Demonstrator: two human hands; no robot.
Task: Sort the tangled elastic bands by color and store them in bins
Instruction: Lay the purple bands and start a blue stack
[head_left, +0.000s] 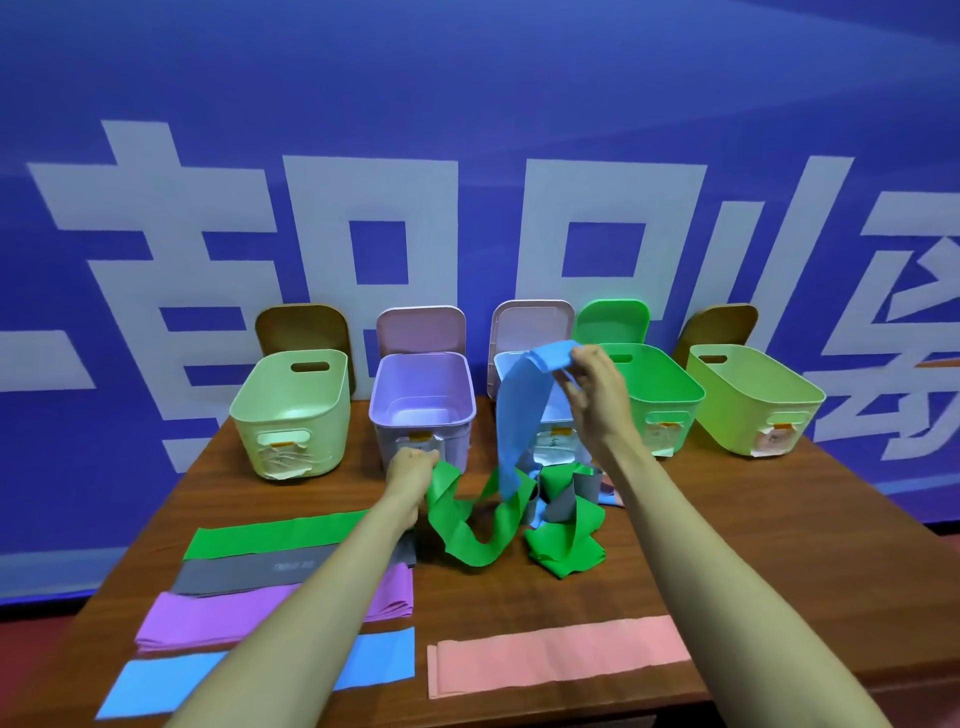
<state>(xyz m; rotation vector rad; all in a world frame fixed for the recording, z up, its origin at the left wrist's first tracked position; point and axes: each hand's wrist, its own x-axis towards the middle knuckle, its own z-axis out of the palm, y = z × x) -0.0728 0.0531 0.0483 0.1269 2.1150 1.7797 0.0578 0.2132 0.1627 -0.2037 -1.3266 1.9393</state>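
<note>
My right hand (592, 389) pinches the top of a blue band (519, 415) and holds it up in front of the white bin (506, 364). The blue band hangs down through a loop of a green band (478, 535). My left hand (410, 467) grips one end of that green band just above the table. A tangle of green and grey bands (566, 525) lies right of the loop. Flat on the near left of the table lie a green band (270, 535), a grey band (249, 571), a purple band (208, 618) and a blue band (156, 680). A pink band (561, 654) lies near right.
Five open bins stand in a row along the back of the wooden table (779, 545): pale green (291, 410), lilac (421, 400), white, bright green (660, 389) and a tilted pale green one (753, 400). Their lids lean against the blue banner wall (467, 130).
</note>
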